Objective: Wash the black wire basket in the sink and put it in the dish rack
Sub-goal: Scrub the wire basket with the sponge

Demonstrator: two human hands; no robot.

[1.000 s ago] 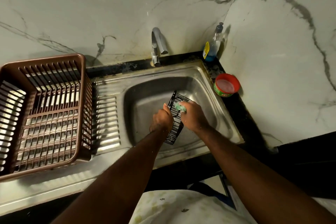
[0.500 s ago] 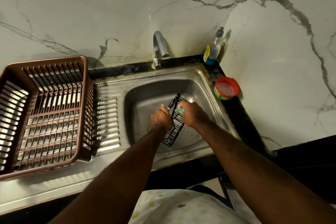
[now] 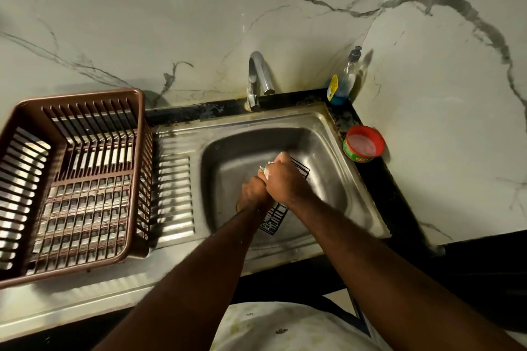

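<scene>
The black wire basket [image 3: 275, 218] stands tilted inside the steel sink [image 3: 336, 179], mostly hidden behind my hands. My left hand [image 3: 251, 194] grips the basket's left side. My right hand [image 3: 285, 179] is curled round a green-and-white sponge [image 3: 264, 170] and presses it against the basket's upper part. Only the basket's lower corner and its upper right edge [image 3: 302, 169] show. The brown plastic dish rack [image 3: 71, 179] sits on the drainboard to the left of the sink.
A chrome tap [image 3: 258, 80] stands behind the sink; no water stream is visible. A soap bottle [image 3: 343, 82] is in the back right corner, and a red-rimmed tub of dish paste [image 3: 365, 144] sits on the black counter edge. Marble walls close in behind and on the right.
My right hand with the sponge has slid left and up across the basket, crossing over my left hand. The basket stays held in the sink.
</scene>
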